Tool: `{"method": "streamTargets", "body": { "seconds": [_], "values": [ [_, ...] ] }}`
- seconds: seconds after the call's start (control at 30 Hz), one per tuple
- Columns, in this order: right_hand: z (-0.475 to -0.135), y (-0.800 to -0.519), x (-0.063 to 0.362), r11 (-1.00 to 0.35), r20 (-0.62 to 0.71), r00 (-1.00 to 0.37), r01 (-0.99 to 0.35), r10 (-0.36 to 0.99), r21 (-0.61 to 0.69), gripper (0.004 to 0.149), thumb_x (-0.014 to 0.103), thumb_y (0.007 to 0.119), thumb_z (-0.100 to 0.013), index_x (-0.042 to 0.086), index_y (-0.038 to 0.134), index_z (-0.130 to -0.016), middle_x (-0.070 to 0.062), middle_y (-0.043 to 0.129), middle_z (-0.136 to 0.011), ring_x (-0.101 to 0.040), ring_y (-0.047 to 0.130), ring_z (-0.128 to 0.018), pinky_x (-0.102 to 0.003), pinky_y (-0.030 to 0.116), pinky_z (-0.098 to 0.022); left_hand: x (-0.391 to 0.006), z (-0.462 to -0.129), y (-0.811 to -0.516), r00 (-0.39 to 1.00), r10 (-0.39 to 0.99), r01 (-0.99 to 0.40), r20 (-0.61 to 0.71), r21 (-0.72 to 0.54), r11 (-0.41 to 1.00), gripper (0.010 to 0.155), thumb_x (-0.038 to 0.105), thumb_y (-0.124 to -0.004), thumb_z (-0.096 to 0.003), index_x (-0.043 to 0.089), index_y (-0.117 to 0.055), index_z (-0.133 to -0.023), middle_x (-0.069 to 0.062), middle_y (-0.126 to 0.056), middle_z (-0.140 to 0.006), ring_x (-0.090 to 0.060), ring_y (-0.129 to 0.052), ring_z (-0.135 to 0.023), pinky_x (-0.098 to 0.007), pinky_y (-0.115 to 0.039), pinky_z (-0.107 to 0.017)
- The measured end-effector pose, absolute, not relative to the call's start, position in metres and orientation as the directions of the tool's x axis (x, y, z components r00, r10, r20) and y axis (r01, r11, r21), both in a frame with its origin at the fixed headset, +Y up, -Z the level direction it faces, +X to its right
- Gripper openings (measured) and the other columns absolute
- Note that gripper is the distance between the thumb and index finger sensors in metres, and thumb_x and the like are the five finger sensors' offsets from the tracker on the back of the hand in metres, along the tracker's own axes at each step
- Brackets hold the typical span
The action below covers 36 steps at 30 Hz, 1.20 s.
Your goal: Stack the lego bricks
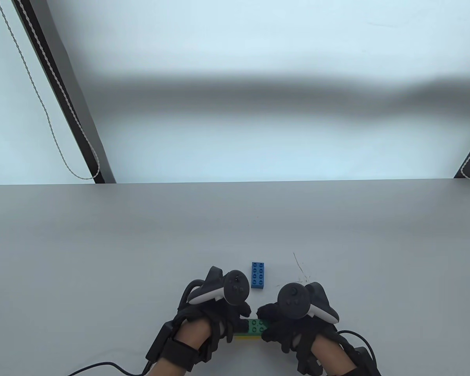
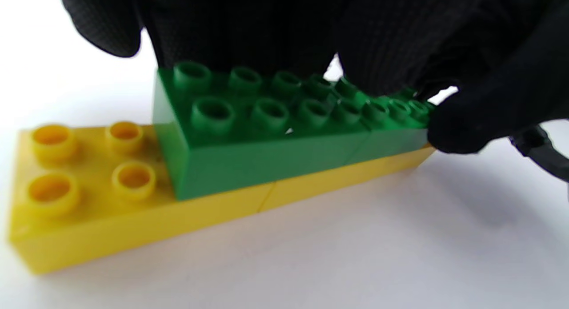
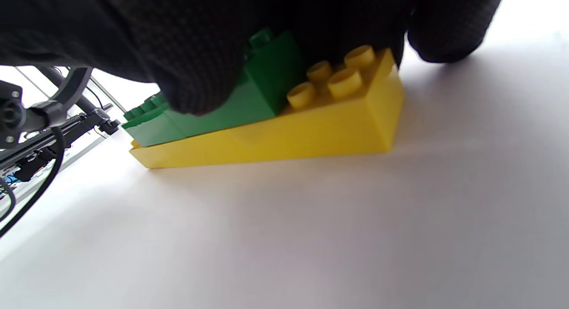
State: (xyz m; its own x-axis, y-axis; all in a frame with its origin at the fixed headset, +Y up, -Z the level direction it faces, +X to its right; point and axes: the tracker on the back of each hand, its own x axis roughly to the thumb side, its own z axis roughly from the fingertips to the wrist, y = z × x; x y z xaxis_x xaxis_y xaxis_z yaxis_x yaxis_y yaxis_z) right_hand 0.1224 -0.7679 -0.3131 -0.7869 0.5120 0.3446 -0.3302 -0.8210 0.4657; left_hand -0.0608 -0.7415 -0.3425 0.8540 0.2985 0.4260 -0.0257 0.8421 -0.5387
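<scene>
1. Pale grey worktop (image 1: pixel 102 254) is seen beneath a bright, blurred background.
2. Green bricks (image 2: pixel 275 135) are seated on yellow bricks (image 2: pixel 133 220) at the near edge, between both hands.
3. The stack is gripped by the left hand (image 1: pixel 215 309) and the right hand (image 1: pixel 293 317), their fingers closed on it.
4. A blue brick (image 1: pixel 258 275) lies apart, just beyond the hands.
</scene>
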Motion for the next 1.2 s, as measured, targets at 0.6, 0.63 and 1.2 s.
{"method": "streamTargets", "body": {
  "seconds": [0.6, 0.63, 1.2],
  "values": [
    [-0.315, -0.768, 0.122, -0.798, 0.342, -0.776, -0.319, 0.530, 0.512, 0.067, 0.036, 0.093, -0.032, 0.009, 0.071, -0.090, -0.016, 0.081, -0.088, -0.039, 0.082, -0.076, -0.058, 0.069, -0.059, -0.004, -0.407, -0.731, 0.762, -0.025, 0.196, 0.647, -0.193, 0.961, 0.068, 0.024, -0.095, -0.0350, 0.034, -0.066, -0.095, 0.000, -0.063, -0.110, -0.029, -0.063, -0.101, -0.059, -0.058, -0.073],
    [-0.315, -0.768, 0.122, -0.797, 0.342, -0.776, -0.318, 0.530, 0.513, 0.067, 0.036, 0.093, -0.032, 0.009, 0.071, -0.090, -0.016, 0.081, -0.088, -0.039, 0.082, -0.076, -0.058, 0.069, -0.059, -0.002, -0.409, -0.735, 0.759, -0.042, 0.218, 0.650, -0.192, 0.957, 0.068, 0.023, -0.095, -0.0349, 0.035, -0.066, -0.096, 0.000, -0.062, -0.110, -0.029, -0.062, -0.102, -0.059, -0.057, -0.073],
    [-0.316, -0.767, 0.122, -0.796, 0.348, -0.775, -0.309, 0.528, 0.520, 0.067, 0.036, 0.092, -0.032, 0.009, 0.070, -0.090, -0.017, 0.080, -0.089, -0.039, 0.082, -0.076, -0.058, 0.068, -0.059, 0.025, -0.405, -0.767, 0.673, -0.227, 0.420, 0.704, -0.112, 0.901, 0.069, 0.019, -0.093, -0.0360, 0.039, -0.063, -0.094, 0.002, -0.047, -0.114, -0.029, -0.047, -0.105, -0.060, -0.049, -0.075]
  ]
}}
